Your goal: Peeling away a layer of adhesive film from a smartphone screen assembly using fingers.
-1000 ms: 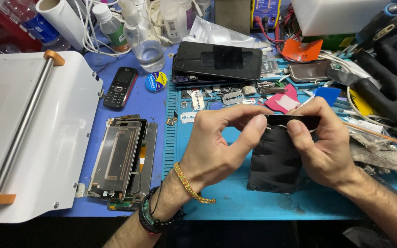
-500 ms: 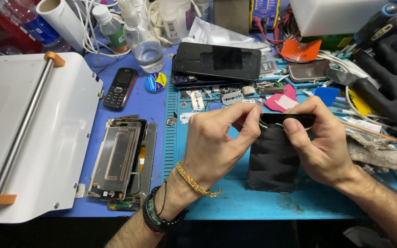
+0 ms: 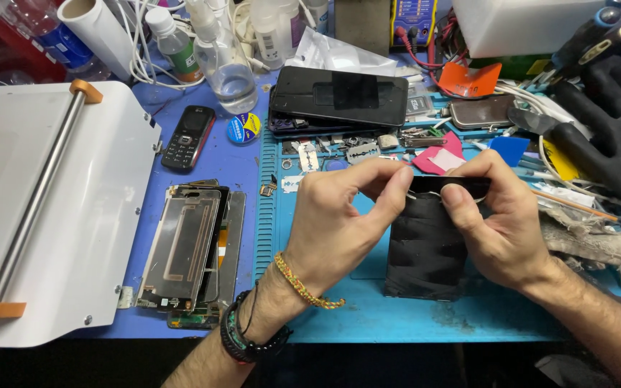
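Both hands meet over the blue work mat (image 3: 411,323) on the counter, at the top edge of a black phone panel (image 3: 425,248). The panel lies flat on the mat, long side running away from the person, its lower half uncovered.

Left hand (image 3: 343,219): fingers curled, thumb and forefinger pinched on the panel's upper left corner. Beaded bracelet and dark wristbands at the wrist.

Right hand (image 3: 501,223): thumb pressed down on the panel's top edge, fingers wrapped behind it. Clamped on the same panel. Whether anything small sits between the fingertips, I cannot tell.

Left of the mat: a stripped phone frame (image 3: 185,248) with its copper coil showing, stacked on other flat parts. Beyond that, a white machine with a metal roller bar (image 3: 59,208) fills the left side of the counter.

Behind the hands: a small black keypad phone (image 3: 188,138), a round blue tin (image 3: 243,127), and a dark smartphone (image 3: 339,97) lying face up across a pile of others. Loose screws, a razor blade and small metal bits are scattered just beyond the fingertips. A clear bottle (image 3: 231,72) stands near the back. A black glove (image 3: 612,129) rests at far right among cables and tools.
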